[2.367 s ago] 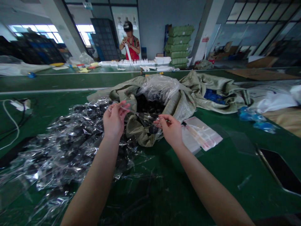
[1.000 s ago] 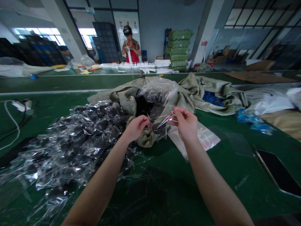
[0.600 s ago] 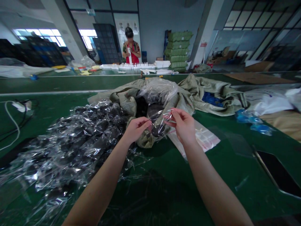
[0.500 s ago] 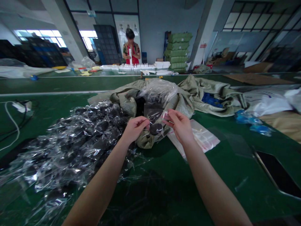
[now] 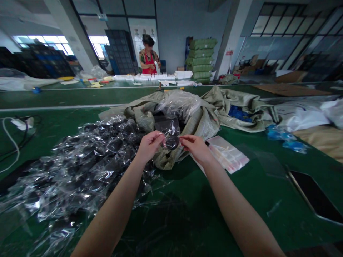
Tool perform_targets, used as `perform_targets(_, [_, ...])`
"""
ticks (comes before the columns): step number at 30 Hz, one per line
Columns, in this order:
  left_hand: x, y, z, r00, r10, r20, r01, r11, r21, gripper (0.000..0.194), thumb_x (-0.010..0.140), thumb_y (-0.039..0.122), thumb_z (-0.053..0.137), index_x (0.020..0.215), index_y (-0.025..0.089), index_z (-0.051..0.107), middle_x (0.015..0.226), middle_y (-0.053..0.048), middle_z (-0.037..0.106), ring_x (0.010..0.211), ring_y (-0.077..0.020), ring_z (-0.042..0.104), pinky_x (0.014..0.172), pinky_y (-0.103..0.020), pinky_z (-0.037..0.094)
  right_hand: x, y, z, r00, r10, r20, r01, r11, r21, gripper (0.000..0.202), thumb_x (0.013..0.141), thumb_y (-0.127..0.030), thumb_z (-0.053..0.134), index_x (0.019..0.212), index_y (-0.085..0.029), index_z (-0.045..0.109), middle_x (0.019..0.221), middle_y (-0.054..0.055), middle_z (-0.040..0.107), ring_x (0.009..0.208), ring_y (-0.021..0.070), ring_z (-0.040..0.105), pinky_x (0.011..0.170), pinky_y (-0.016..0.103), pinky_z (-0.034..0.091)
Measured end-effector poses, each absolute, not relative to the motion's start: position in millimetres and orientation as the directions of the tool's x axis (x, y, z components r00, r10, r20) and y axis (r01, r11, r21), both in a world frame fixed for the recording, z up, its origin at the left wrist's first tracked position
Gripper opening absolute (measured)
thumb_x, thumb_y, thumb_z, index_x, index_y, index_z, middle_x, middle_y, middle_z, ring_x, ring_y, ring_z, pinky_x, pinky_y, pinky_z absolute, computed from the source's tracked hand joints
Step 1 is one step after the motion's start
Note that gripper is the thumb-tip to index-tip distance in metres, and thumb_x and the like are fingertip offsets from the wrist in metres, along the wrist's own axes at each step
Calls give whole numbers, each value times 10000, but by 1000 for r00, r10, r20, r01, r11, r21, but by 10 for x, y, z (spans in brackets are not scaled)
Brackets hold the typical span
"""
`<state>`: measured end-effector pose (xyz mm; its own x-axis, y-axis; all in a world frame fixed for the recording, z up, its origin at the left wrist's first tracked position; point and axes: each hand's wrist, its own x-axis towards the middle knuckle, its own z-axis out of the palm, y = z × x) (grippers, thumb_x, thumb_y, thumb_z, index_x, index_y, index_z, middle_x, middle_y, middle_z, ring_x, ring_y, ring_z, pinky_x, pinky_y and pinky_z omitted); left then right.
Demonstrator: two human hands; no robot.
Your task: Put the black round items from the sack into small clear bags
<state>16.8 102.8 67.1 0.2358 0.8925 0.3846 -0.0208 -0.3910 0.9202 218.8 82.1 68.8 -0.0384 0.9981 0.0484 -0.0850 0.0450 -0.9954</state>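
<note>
A clear plastic bag (image 5: pixel 171 127) with a round black piece (image 5: pixel 172 142) at its lower end hangs between my two hands. My left hand (image 5: pixel 150 144) pinches its left edge, fingers closed. Its right edge is between the thumb and fingers of my right hand (image 5: pixel 194 145). Just behind them lies the open mouth of a grey-green woven sack (image 5: pixel 167 159), with crumpled clear film (image 5: pixel 180 101) over it. To the left spreads a heap of black round pieces in clear bags (image 5: pixel 88 164).
Flat clear bags with red edges (image 5: pixel 230 153) lie right of my hands, and a phone (image 5: pixel 313 194) farther right. Another woven sack (image 5: pixel 243 96) holds blue items (image 5: pixel 239 113). A white cable (image 5: pixel 10 137) is at left. Across the far table, a person in a red apron (image 5: pixel 149 60) stands.
My right hand has moved slightly left and down to the bag's edge beside the black piece. The bag now faces me more squarely. The person opposite has lowered the white item.
</note>
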Motion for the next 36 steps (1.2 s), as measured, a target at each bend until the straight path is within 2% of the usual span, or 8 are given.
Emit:
perform_targets(6, [166, 1038, 651, 220, 895, 389, -41, -390, 920, 334, 850, 468, 623, 720, 160, 617, 560, 24, 545, 397, -51, 347, 389, -195, 224, 2130, 847, 654, -5, 998, 59, -62, 59, -996, 191, 681, -360, 679, 779, -200, 715, 676, -7, 659, 611, 129, 548, 569, 260, 412])
perform_targets(11, [182, 1033, 669, 185, 900, 394, -15, -398, 917, 347, 875, 457, 598, 690, 165, 621, 448, 59, 389, 393, -61, 299, 405, -206, 189, 2052, 865, 636, 105, 993, 57, -106, 68, -992, 98, 694, -275, 578, 687, -209, 650, 633, -21, 631, 601, 142, 566, 592, 279, 461])
perform_targets(17, [248, 1001, 658, 112, 926, 360, -3, -362, 932, 343, 851, 486, 617, 904, 164, 722, 629, -6, 603, 434, -73, 367, 414, -222, 208, 2011, 839, 642, 8, 999, -32, -253, -29, -967, 56, 679, -260, 614, 695, -206, 614, 661, -20, 647, 620, 144, 616, 606, 280, 510])
perform_targets(22, [282, 969, 657, 106, 943, 316, -48, -313, 949, 342, 836, 494, 634, 867, 165, 724, 513, 27, 523, 398, -62, 317, 406, -209, 197, 2019, 810, 651, 14, 996, 88, -285, 88, -954, 255, 697, -418, 730, 831, -211, 663, 806, -3, 677, 717, 148, 631, 629, 284, 547])
perform_targets(25, [283, 964, 675, 122, 944, 306, -79, -298, 951, 329, 825, 483, 649, 852, 162, 714, 470, 42, 485, 380, -54, 286, 389, -200, 182, 2031, 817, 636, 69, 988, 141, -270, 155, -950, 235, 687, -412, 755, 758, -202, 674, 760, -6, 676, 714, 136, 625, 678, 277, 552])
perform_targets(29, [263, 982, 691, 133, 955, 266, -116, -251, 961, 327, 788, 486, 678, 809, 159, 678, 522, 23, 573, 368, -44, 275, 370, -196, 185, 2063, 837, 627, 83, 987, 140, -330, 160, -930, 237, 658, -402, 789, 705, -203, 671, 755, -3, 700, 719, 134, 638, 745, 292, 560])
perform_targets(32, [249, 1002, 686, 119, 962, 245, -137, -228, 964, 320, 772, 480, 691, 777, 161, 661, 576, 13, 615, 362, -33, 267, 363, -197, 178, 2080, 844, 626, 79, 989, 128, -360, 148, -921, 259, 647, -419, 804, 690, -210, 657, 771, 1, 707, 728, 148, 649, 713, 305, 573])
perform_targets(36, [249, 1005, 687, 95, 968, 234, -122, -222, 967, 307, 743, 459, 720, 766, 157, 667, 519, 31, 573, 353, -34, 266, 360, -198, 149, 2080, 838, 622, 73, 984, 164, -300, 179, -937, 244, 674, -422, 784, 716, -216, 659, 765, 0, 699, 724, 158, 656, 659, 304, 588])
